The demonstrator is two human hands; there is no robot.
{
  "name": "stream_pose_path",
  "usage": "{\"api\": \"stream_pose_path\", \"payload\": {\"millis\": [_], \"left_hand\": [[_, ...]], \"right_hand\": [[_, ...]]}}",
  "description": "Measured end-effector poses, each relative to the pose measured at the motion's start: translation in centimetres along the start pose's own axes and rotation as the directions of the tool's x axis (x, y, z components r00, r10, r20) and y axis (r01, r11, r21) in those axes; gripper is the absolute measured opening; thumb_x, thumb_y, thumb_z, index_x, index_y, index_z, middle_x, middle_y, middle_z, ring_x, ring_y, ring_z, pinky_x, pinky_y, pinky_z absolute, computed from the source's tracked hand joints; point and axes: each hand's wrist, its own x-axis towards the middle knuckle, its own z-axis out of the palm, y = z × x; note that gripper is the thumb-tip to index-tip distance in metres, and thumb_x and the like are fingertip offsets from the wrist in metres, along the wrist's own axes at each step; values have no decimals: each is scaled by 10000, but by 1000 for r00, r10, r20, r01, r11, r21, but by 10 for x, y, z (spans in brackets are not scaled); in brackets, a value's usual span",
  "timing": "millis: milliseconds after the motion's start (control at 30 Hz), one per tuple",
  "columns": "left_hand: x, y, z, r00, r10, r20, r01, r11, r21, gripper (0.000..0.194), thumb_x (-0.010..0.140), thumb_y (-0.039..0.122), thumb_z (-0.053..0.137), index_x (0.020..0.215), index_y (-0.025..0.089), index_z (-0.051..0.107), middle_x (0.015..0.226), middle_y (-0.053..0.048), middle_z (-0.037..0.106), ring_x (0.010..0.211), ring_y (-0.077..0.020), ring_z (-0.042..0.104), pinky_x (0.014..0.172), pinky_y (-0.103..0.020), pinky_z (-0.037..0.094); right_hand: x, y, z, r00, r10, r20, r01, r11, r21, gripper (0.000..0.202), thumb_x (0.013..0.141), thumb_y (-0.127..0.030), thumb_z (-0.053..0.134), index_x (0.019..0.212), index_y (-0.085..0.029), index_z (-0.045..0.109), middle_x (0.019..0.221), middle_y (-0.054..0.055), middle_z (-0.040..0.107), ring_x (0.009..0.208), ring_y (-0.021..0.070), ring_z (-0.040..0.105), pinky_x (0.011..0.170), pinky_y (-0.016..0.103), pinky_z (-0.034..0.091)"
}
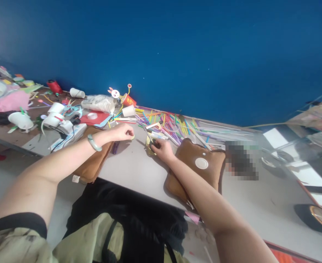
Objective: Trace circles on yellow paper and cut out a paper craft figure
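Bare forearms (199, 186), scissors (152, 143) within curled right hand (163, 149), left hand (122, 132) pinching small yellowish scrap (132, 137)

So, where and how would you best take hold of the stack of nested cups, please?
Probably around its middle, from above, thumb and fingers on opposite long sides: the stack of nested cups lies lengthwise on its side, rims facing right, and the rabbit decoration crowds that open end.
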Motion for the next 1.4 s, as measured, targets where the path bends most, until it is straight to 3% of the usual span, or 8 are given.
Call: {"api": "stream_pose_path", "payload": {"millis": [167, 300, 500, 600, 833, 1200, 1300, 1400], "left_hand": [[11, 8, 1, 995, -52, -89, 60, 995, 85, 180, 749, 150, 612, 856, 167, 756, 875, -58, 757, 763, -189, 674, 689, -267, 476], [23, 13, 8, 998, -35, -47, 37, 999, 36, 223, 747, 125, 604, 910, 154, 754, 932, -67, 765, 817, -196, 697, 749, -269, 509], [28, 30, 34, 995, 99, -34, -102, 989, -104, 280, 860, 401, 595, 957, 181, 740, 921, -47, 768, 821, -201, 701, 750, -282, 512], [29, 33, 45, 996, 87, -22, -90, 988, -124, 324, 861, 464, 599, 982, 194, 733, 934, -41, 770, 836, -210, 708, 757, -289, 515], [32, 23, 53, 997, 67, -35, -70, 994, -85, 234, 765, 235, 677, 988, 183, 720, 986, -58, 763, 916, -227, 709, 823, -301, 525], [41, 7, 67, 983, 178, -52, -182, 980, -81, 128, 779, 240, 643, 860, 201, 734, 916, -48, 739, 866, -213, 687, 770, -288, 504], [41, 7, 70, 978, 199, -57, -202, 977, -62, 148, 792, 214, 612, 879, 204, 731, 943, -58, 744, 905, -226, 690, 798, -296, 506], [40, 9, 69, 987, 93, -134, -99, 994, -41, 188, 824, 157, 533, 904, 186, 701, 938, -85, 739, 915, -245, 692, 833, -326, 507]], "right_hand": [[0, 0, 0, 1000, 10, -4, -10, 1000, 15, 377, 775, -360, 620, 566, -238, 331, 526, -33, 388, 558, 143, 374, 563, 294, 286], [0, 1, 0, 1000, 14, 4, -14, 1000, 25, 370, 774, -363, 618, 569, -238, 337, 530, -32, 390, 564, 143, 375, 572, 298, 293], [0, 2, 0, 999, 40, 5, -40, 998, 48, 355, 805, -392, 593, 583, -238, 364, 545, -27, 409, 567, 141, 372, 573, 296, 302], [0, 2, -1, 999, 30, 19, -30, 999, 44, 347, 811, -379, 591, 588, -236, 367, 552, -26, 416, 573, 140, 375, 569, 293, 303], [0, 0, -3, 999, 30, 22, -30, 999, 28, 352, 823, -372, 605, 592, -230, 380, 564, -29, 426, 568, 132, 373, 570, 284, 296], [-2, 0, -4, 999, 31, -32, -32, 999, -31, 342, 780, -302, 646, 601, -232, 363, 585, -30, 420, 606, 143, 400, 605, 290, 312], [-2, 0, -3, 997, 14, -70, -19, 997, -73, 332, 762, -311, 675, 614, -232, 389, 604, -13, 480, 644, 163, 448, 641, 305, 343], [-5, 0, -4, 996, -25, -85, 13, 990, -139, 247, 753, -311, 695, 658, -222, 485, 688, 28, 605, 746, 210, 537, 732, 345, 387]]}}
